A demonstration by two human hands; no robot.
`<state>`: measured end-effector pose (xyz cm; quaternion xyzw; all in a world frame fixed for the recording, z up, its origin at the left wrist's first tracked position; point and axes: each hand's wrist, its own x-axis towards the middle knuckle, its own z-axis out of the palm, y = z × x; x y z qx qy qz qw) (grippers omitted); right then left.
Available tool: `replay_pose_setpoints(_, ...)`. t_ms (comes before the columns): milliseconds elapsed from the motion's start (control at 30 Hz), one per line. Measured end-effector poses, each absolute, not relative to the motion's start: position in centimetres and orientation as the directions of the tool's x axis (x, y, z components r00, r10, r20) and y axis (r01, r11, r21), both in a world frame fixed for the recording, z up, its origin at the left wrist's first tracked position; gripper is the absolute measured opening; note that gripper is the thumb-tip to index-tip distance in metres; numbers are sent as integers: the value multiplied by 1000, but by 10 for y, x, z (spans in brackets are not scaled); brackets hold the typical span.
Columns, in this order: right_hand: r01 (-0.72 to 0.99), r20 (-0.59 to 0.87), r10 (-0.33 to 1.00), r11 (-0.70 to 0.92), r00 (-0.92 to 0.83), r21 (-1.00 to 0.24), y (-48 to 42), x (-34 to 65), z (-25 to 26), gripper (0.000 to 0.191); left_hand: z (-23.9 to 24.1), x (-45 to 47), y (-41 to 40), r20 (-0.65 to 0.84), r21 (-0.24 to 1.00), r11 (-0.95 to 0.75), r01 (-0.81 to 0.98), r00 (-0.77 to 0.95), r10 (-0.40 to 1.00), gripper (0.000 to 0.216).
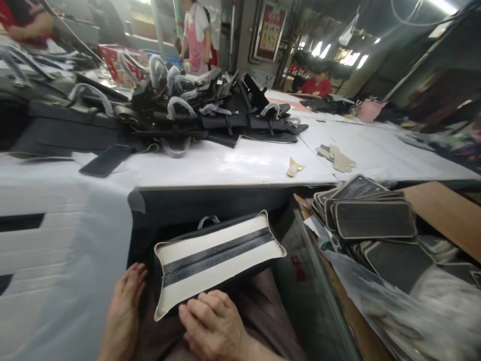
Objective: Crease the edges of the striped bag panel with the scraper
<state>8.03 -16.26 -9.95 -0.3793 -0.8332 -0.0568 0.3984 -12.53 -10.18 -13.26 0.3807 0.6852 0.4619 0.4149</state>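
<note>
One dark bag (221,258) is tilted over the person's lap (266,301), just below the near edge of the white surface (240,168); its pale base, crossed by one dark lengthwise strip, faces up. One handle (208,220) shows behind its far edge. Right-hand grip (214,321): four fingers bent side by side against the bag's near edge, thumb hidden; whether it pinches cannot be told. Left-hand grip (128,303): fingers close together, slightly bent, just beside the bag's left end; contact and full closure cannot be told. On the surface: one heap of black bags (225,118), too tangled to count; one dark flat piece (107,160); one small gold-coloured piece (295,167); one small group of beige and dark scraps (341,159). To the right: one pile of dark panels with pale rims (376,219), many overlapping. Background: at least three other people, one in a pink apron (197,45).
</note>
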Motion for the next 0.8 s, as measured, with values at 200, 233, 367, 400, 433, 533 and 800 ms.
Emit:
replay_pose_setpoints(200,584,647,630,741,-430,-333,-170,94,-96,34,-63,-123,-80,240,544,-342,766,249,938,72)
replay_pose_setpoints(233,566,643,639,740,-423,-363,-173,101,-96,36,-57,-112,-76,249,441,-440,783,364,898,76)
replay_pose_setpoints(367,578,627,735,637,-258,-509,-190,137,-97,41,-54,-74,-61,140,184,-626,758,610,780,99)
replay_pose_setpoints(400,594,606,771,586,-197,-552,-196,147,-98,42,-55,-68,-58,111,160,-644,748,634,765,102)
replay_pose_setpoints(433,606,581,804,527,-127,-596,-202,156,-100,43,-55,-63,-55,83,146,-657,739,653,753,104)
replay_pose_setpoints(533,575,449,885,303,126,-760,-215,181,-110,35,-51,-53,-50,43,125,-700,703,701,712,107)
replay_pose_setpoints(800,-234,-364,674,-279,642,-931,-161,219,-176,45,-26,31,-23,-21,216,-880,424,903,430,107)
